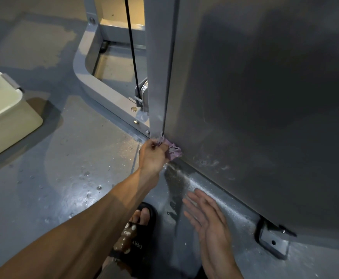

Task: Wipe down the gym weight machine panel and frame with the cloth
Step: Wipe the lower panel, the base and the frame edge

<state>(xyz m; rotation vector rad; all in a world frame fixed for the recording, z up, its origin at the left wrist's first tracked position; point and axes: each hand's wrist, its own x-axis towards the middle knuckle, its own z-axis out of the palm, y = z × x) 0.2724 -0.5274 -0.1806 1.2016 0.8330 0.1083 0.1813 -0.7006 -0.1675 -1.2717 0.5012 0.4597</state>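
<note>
The weight machine's large dark grey panel (265,97) fills the right side, with a lighter grey upright frame post (158,67) along its left edge. My left hand (152,156) reaches far forward and grips a crumpled purple cloth (173,151), pressing it against the bottom corner where the post meets the panel. My right hand (206,216) hovers near the panel's lower edge, palm up and fingers straight, holding nothing.
A cream plastic tub (7,115) stands on the floor at the left. The machine's curved base rail (96,85) and a black cable (131,47) lie behind the post. The grey floor (80,178) is wet. A metal foot bracket (273,240) sits lower right. My sandalled foot (138,228) is below.
</note>
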